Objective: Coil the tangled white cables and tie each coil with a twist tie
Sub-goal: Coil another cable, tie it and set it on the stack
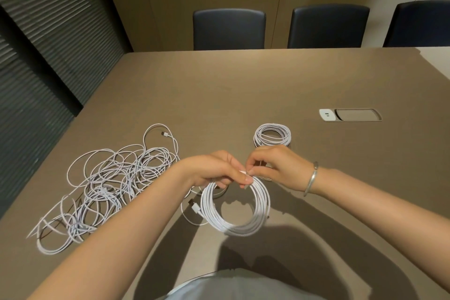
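A round coil of white cable (237, 224) hangs above the brown table (219, 95) in front of me. My left hand (214, 169) grips the top of this coil. My right hand (275, 165) pinches a small white twist tie (246, 173) at the same spot, fingertips of both hands touching. The coil's plug end (194, 207) dangles at its left side. A heap of tangled white cables (107, 185) lies on the table to the left. A finished coil (272, 134) lies flat behind my right hand.
A recessed power socket panel (350, 114) sits in the table at the right. Three dark chairs (229, 29) stand along the far edge. A dark slatted wall (48, 44) runs along the left. A silver bangle (311, 178) is on my right wrist.
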A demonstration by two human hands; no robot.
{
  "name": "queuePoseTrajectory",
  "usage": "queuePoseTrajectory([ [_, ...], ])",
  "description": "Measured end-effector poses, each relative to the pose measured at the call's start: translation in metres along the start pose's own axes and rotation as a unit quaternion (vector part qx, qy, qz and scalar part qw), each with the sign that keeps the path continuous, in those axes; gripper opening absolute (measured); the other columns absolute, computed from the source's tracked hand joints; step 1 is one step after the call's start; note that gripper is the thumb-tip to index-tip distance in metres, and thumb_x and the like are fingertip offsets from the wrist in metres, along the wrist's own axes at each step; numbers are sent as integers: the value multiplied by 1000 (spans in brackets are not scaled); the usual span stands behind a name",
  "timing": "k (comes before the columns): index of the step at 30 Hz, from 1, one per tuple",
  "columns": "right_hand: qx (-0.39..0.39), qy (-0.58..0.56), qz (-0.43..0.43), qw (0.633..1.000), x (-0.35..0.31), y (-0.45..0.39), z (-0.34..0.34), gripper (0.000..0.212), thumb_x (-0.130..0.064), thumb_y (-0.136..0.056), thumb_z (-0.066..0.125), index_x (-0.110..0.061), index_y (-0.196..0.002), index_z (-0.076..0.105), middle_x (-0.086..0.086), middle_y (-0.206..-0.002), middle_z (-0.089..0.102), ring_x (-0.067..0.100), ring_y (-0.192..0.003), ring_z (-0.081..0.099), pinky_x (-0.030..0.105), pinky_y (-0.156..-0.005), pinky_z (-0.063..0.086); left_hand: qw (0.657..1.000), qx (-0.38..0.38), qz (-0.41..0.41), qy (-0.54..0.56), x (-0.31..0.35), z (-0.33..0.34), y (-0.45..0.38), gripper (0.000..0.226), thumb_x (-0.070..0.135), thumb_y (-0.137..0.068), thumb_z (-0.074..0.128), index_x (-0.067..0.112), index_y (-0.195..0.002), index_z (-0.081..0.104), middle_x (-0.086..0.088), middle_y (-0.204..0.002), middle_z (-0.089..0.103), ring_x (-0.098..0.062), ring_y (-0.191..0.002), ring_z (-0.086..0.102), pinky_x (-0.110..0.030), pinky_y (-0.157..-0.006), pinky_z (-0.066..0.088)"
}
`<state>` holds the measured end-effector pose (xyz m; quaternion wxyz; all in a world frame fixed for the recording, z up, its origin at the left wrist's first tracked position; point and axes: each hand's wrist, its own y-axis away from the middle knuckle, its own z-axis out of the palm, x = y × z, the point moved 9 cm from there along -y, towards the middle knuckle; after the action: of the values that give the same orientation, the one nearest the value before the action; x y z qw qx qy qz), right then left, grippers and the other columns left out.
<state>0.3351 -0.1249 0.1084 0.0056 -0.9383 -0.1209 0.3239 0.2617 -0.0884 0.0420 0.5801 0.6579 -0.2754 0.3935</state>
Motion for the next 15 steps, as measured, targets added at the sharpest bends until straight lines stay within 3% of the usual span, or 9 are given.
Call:
queuePoseTrajectory([
  [2,-20,-11,41,999,9,-2,1,7,-18,-87,69,-11,-87,69,-1,-81,65,10,-71,55,18,-67,42,998,59,10,-34,0,-7,-2,8,13,-81,78,10,-74,75,-2,-56,52,-12,-50,25,-29,-52,15],
  [4,-26,-27,91,995,19,-3,0,3,-17,-86,70,-15,-85,68,-6,-71,61,4,-62,50,13,-59,38,992,111,16,-61,1,-12,-3,10,21,-75,84,14,-73,77,-6,-58,40,-16,-54,24,-33,-56,14],
  [7,-15,-66,168,984,34,-2,0,7,-11,-84,69,-17,-80,68,-12,-57,50,0,-49,42,11,-52,34,974,188,40,-116,11,-17,-3,11,20,-75,84,13,-73,76,7,-44,40,-6,-43,30,-23,-47,21],
  [10,9,-140,237,961,47,-2,2,16,-2,-81,67,-16,-74,68,-6,-59,58,-2,-51,46,14,-56,40,941,268,73,-196,21,-23,-5,16,24,-73,85,10,-74,77,13,-38,39,-5,-40,30,-24,-46,25],
  [12,48,-194,284,938,53,0,2,18,4,-79,64,-11,-70,68,-2,-57,61,-1,-47,50,11,-51,41,909,316,83,-258,27,-23,-4,20,29,-75,84,12,-74,75,9,-46,49,-9,-46,40,-27,-48,33],
  [15,105,-289,345,887,60,6,5,19,14,-76,56,1,-66,65,0,-41,54,1,-34,44,9,-38,33,866,352,105,-340,33,-17,-4,18,34,-80,75,16,-83,76,-10,-68,67,-29,-69,57,-36,-62,49],
])
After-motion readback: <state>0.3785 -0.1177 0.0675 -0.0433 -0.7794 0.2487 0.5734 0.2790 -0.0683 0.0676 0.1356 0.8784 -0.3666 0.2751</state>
